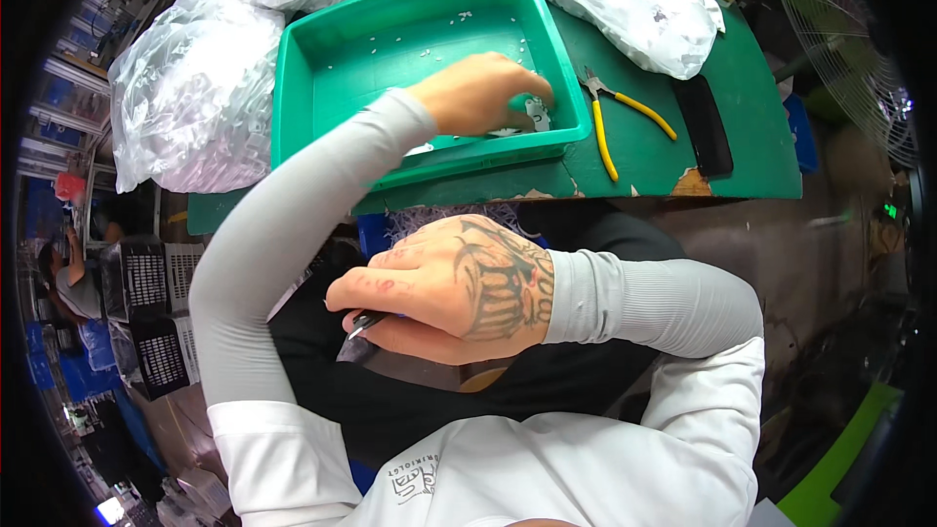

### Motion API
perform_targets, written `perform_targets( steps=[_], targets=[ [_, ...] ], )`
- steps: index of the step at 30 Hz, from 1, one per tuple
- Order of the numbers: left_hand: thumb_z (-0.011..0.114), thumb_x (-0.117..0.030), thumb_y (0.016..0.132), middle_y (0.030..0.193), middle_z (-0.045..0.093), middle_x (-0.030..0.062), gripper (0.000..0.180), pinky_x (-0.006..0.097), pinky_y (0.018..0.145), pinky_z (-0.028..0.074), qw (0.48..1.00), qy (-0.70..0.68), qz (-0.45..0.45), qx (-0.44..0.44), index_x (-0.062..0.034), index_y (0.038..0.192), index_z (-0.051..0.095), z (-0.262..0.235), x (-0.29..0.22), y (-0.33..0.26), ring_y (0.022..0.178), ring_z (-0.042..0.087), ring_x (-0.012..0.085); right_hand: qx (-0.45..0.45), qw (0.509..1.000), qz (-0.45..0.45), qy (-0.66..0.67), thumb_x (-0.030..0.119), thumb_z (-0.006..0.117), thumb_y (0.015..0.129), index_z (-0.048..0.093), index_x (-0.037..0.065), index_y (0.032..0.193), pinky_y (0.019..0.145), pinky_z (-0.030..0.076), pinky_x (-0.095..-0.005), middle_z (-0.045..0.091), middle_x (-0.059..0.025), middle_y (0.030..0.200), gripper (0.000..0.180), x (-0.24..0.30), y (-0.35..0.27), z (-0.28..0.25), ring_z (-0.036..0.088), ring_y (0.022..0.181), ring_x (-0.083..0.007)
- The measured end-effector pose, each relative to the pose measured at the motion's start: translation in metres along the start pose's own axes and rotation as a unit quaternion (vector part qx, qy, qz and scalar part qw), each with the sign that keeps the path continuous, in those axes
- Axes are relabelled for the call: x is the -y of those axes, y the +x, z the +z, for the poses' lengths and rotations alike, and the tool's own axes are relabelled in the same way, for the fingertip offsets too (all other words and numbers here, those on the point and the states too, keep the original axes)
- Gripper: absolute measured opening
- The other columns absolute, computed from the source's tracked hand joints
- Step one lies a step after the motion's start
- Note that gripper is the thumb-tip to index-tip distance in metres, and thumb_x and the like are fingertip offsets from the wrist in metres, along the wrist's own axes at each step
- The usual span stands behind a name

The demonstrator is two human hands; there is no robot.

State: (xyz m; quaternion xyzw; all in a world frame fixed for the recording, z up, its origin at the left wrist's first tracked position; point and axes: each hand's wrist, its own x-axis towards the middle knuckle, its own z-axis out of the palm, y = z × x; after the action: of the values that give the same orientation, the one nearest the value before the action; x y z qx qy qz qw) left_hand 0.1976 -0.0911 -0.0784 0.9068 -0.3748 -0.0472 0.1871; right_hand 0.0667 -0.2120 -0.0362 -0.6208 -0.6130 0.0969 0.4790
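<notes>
My left hand reaches into a green plastic tray at its near right corner. Its fingers curl down around a small white plastic piece; part of the grip is hidden. A few more white bits lie beside it, with scattered crumbs on the tray floor. My right hand, tattooed on the back, is closed above my lap, in front of the table edge. From its fingers sticks out the end of a small dark tool with a shiny edge; its kind cannot be made out.
Yellow-handled cutting pliers and a black phone lie right of the tray on the green table. Clear bags of white parts stand left and behind, another bag at back right. A fan stands right.
</notes>
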Motion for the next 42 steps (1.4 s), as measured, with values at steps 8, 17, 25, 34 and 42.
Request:
perform_targets(
  steps=[8, 17, 25, 34, 42],
  targets=[
    [0.068, -0.018, 0.092, 0.101, 0.069, 0.0071, 0.029, 0.029, 0.082, 0.051, 0.955, -0.179, -0.173, -0.164, -0.0065, 0.119, 0.066, -0.030, 0.001, -0.056, 0.090, 0.063, 0.0149, -0.070, 0.994, 0.080, 0.035, 0.026, 0.049, 0.098, 0.054, 0.005, 0.120, 0.079, 0.051, -0.0434, 0.065, -0.0174, 0.095, 0.030, -0.002, 0.006, -0.003, 0.064, 0.091, -0.0354],
    [0.061, -0.012, 0.095, 0.103, 0.067, 0.0084, 0.027, 0.025, 0.074, 0.056, 0.715, -0.587, -0.261, -0.274, 0.0033, 0.117, 0.061, -0.056, -0.083, -0.179, 0.087, 0.065, 0.0118, -0.197, 0.975, 0.101, 0.025, 0.008, 0.048, 0.102, 0.052, 0.001, 0.138, 0.071, 0.043, -0.0209, 0.061, -0.0054, 0.097, 0.037, -0.008, 0.003, -0.032, 0.049, 0.074, -0.0073],
    [0.064, 0.001, 0.088, 0.097, 0.070, 0.0088, 0.022, 0.023, 0.060, 0.059, 0.734, -0.547, -0.255, -0.312, 0.0025, 0.110, 0.067, -0.055, -0.117, -0.201, 0.085, 0.068, 0.0121, -0.199, 0.979, 0.035, 0.014, -0.001, 0.063, 0.092, 0.062, -0.002, 0.120, 0.084, 0.056, -0.0312, 0.065, -0.0195, 0.117, 0.027, -0.017, 0.003, -0.035, 0.066, 0.099, -0.0206],
    [0.058, 0.007, 0.086, 0.091, 0.066, 0.0059, 0.021, 0.021, 0.069, 0.054, 0.730, -0.571, -0.227, -0.300, 0.0023, 0.101, 0.071, -0.045, -0.114, -0.208, 0.077, 0.062, 0.0084, -0.127, 0.988, -0.038, -0.073, -0.007, 0.077, 0.077, 0.068, 0.000, 0.113, 0.074, 0.057, -0.0284, 0.068, -0.0201, 0.111, 0.038, -0.016, 0.004, -0.030, 0.069, 0.089, -0.0217],
    [0.056, 0.012, 0.083, 0.094, 0.066, 0.0078, 0.025, 0.021, 0.065, 0.051, 0.743, -0.551, -0.199, -0.323, 0.0025, 0.101, 0.071, -0.041, -0.114, -0.208, 0.075, 0.062, 0.0094, -0.127, 0.987, -0.037, -0.086, -0.007, 0.077, 0.077, 0.070, 0.000, 0.110, 0.077, 0.057, -0.0310, 0.069, -0.0205, 0.109, 0.034, -0.012, 0.005, -0.029, 0.069, 0.092, -0.0229]
  ],
)
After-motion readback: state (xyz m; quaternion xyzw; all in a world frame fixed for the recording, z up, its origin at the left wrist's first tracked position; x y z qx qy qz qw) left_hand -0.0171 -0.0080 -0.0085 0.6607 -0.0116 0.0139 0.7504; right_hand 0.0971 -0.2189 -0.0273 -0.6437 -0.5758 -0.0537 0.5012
